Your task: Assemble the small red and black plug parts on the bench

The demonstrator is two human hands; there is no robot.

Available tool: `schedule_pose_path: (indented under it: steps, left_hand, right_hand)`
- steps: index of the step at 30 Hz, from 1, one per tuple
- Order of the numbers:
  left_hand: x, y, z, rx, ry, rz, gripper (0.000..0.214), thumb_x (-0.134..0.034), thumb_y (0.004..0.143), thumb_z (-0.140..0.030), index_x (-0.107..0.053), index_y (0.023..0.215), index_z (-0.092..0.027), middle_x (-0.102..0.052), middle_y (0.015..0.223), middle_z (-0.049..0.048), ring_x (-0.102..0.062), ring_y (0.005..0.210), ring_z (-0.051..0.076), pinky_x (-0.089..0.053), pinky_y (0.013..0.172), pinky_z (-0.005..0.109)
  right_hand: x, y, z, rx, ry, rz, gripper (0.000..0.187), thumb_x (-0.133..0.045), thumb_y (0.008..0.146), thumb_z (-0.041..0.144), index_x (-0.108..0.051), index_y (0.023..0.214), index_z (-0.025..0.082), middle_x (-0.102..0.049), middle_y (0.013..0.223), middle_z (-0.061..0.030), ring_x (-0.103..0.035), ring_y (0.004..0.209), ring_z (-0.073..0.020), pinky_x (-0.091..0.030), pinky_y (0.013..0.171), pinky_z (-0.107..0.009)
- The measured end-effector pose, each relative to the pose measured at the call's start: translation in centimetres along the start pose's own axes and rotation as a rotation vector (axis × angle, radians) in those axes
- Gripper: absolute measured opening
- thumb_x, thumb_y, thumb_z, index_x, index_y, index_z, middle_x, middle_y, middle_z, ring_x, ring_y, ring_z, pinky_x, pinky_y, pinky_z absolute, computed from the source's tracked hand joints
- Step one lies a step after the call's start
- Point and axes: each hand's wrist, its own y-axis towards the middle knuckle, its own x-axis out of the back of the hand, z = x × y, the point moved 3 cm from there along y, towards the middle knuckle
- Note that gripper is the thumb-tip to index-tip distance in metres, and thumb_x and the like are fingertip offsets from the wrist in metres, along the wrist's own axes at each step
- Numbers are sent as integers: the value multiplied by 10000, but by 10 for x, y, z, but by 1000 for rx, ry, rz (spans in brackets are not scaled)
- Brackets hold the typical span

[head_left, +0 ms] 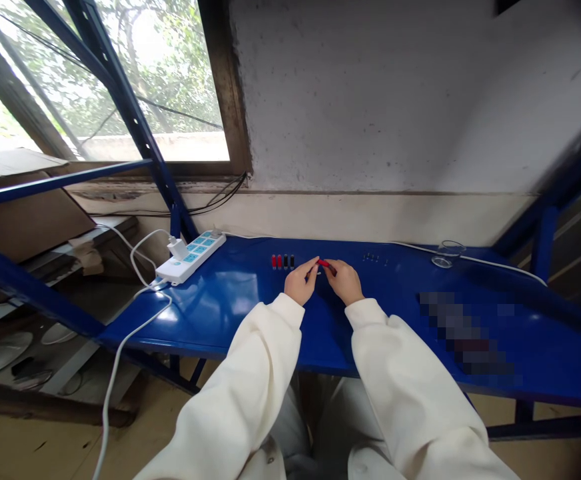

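Observation:
A small red tube-shaped piece (324,263) lies between the fingertips of both hands, just above the blue table. My right hand (345,281) pinches its right part. The fingers of my left hand (301,281) close at its left end, partly hiding it. What the piece is exactly is too small to tell. To the left of my left hand, two red cylinders (276,262) and two black cylinders (289,262) stand in a row. Several tiny metal-looking pieces (373,258) lie on the table to the right of my right hand.
On the blue table (230,320), a white power strip (190,260) with a plugged-in charger sits at the left. A clear glass or cup (445,255) is at the back right. A pixelated dark object (465,333) lies at the right. White cable (115,373) hangs over the left edge.

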Motion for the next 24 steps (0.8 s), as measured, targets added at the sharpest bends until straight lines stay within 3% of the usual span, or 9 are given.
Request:
schedule_pose_path:
  steps: [4,10,15,20,24]
  left_hand:
    - [-2,-1,-5,-105,76,64,355,-456,823,-316,-546,1158,-239,-625,1064,60,-608,902,170,-482,832,312]
    - [-2,2,-1,-54,73,-18,250,-488,801,-348,-645,938,-209,-649,944,64,-610,764,145,-504,728,284]
    - [-3,3,1,16,-17,-34,261,-517,778,-363,-630,942,-194,-646,910,66,-604,701,129,-504,646,255]
    - [12,7,-2,98,-91,-213,293,-480,797,-388,-590,967,-176,-632,869,58,-569,576,84,-473,573,218]
    - [23,10,1,188,-182,-359,290,-428,816,-406,-563,880,-157,-605,779,35,-534,510,60,-463,563,207]
  right_hand:
    - [-1,0,1,-27,44,-20,350,-450,795,275,-561,1110,170,-634,894,-73,-574,771,-169,-439,676,-275]
    - [-1,-1,9,42,99,26,347,-447,793,276,-532,1108,158,-618,799,-55,-568,731,-158,-422,647,-260]
    - [-2,-1,13,23,126,59,240,-437,807,305,-498,996,171,-628,786,-50,-574,639,-155,-380,556,-241]
    - [-14,8,8,-38,286,27,193,-428,817,357,-474,878,179,-633,770,-58,-587,652,-163,-385,563,-242]
    - [-31,22,7,-95,300,81,152,-517,756,335,-512,737,184,-622,712,-40,-570,645,-156,-390,567,-245]
